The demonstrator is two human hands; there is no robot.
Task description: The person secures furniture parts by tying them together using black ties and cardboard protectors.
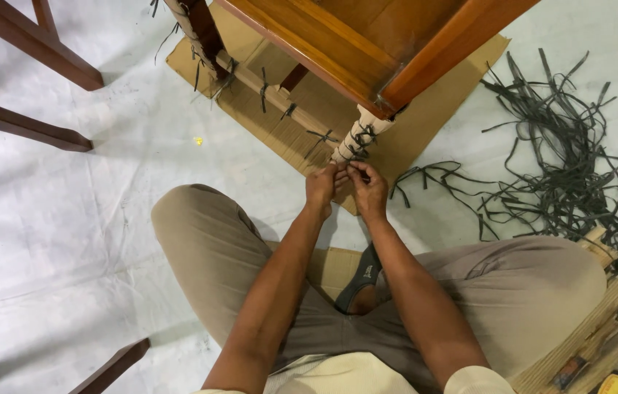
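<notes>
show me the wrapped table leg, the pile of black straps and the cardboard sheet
wrapped table leg [358, 137], head view, on the pale wrapping just above the hands.
pile of black straps [568, 175], head view, on the tangled middle of the heap.
cardboard sheet [437, 109], head view, on a bare part right of the leg.

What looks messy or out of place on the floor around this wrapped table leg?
A tangled heap of loose dark straps sprawls over the white floor sheet at right. Both hands meet at the paper-wrapped wooden leg.
</notes>
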